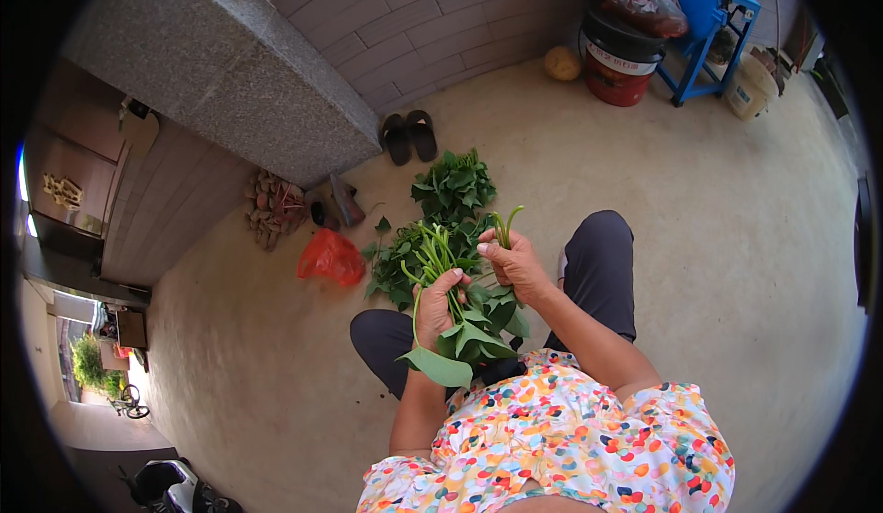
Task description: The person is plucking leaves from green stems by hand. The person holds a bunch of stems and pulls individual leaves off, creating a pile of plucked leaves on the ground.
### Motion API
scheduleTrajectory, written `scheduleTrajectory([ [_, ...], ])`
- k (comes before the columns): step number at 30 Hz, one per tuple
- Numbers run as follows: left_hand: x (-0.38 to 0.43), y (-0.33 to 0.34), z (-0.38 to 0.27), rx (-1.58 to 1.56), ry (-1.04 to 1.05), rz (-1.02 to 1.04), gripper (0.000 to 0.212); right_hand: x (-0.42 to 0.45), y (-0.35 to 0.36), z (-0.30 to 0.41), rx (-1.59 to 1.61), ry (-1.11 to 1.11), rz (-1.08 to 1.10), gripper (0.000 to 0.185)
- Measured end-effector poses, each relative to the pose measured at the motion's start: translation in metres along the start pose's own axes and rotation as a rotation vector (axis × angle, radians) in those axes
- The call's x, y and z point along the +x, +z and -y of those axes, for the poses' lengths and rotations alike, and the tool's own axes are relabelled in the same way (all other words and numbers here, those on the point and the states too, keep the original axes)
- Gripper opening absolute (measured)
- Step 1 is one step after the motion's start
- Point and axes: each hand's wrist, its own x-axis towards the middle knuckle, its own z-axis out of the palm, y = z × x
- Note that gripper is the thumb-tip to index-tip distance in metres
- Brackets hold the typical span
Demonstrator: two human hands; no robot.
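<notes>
My left hand is closed around a bunch of leafy green stems, their pale stalk ends pointing away from me and the broad leaves hanging over my lap. To its right, my right hand pinches a few more stems between thumb and fingers, with leaves below the palm. On the floor just beyond both hands lies a heap of leafy greens. Another bundle of greens adjoins it on the far side.
A red plastic bag lies left of the heap, near shoes and a pile of reddish tubers. Dark slippers stand by the granite-like pillar. Against the wall are a round yellowish object, a lidded bucket and a blue metal frame.
</notes>
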Motion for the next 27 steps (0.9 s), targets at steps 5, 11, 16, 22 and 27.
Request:
scheduleTrajectory([
  [5,0.000,0.005,0.008,0.108,0.029,0.044,0.010,0.000,0.015,0.001,-0.060,-0.073,-0.031,0.010],
  [11,-0.002,0.014,0.011,0.156,0.063,0.100,0.012,0.009,0.009,-0.012,-0.157,-0.163,-0.001,0.011],
  [16,-0.005,0.017,0.010,0.139,0.057,0.086,0.012,0.010,0.004,-0.015,-0.018,-0.140,-0.086,0.012],
  [22,0.003,-0.001,0.006,0.027,-0.013,0.107,0.011,0.009,-0.016,0.000,0.091,-0.047,-0.139,0.012],
  [27,0.009,-0.018,-0.001,-0.113,-0.046,0.180,0.012,0.017,-0.030,0.011,0.254,-0.130,-0.232,0.011],
])
